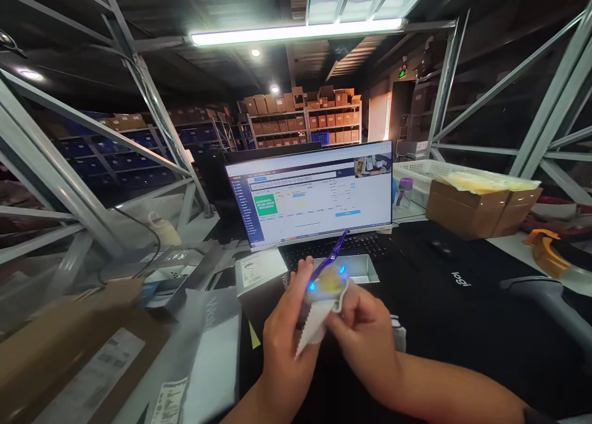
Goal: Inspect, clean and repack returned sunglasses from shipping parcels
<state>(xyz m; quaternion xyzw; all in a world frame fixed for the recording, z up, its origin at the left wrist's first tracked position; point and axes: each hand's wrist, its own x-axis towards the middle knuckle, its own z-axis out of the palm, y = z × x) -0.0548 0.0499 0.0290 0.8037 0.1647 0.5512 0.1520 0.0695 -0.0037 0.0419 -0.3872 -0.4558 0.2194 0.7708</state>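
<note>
Glasses (pixel 329 269) and cloth (pixel 313 333) held over the dark bench (pixel 462 331).
Left hand (pixel 284 344) is closed on the glasses, right hand (pixel 365 331) pinches the cloth; the box (pixel 467 217) holds yellow packets; far shelves (pixel 324 123) carry cartons.

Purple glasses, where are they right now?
Head view, low centre: the left hand and right hand hold the purple glasses with a white cloth, just in front of the keyboard.

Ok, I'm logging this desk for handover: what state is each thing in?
glasses: held in left hand, one temple unfolded.
cloth: pinched against the lens by right hand.
monitor: on, showing a page.
ceiling light: lit.
cardboard box: open, filled.
bottle: capped, upright.
</note>
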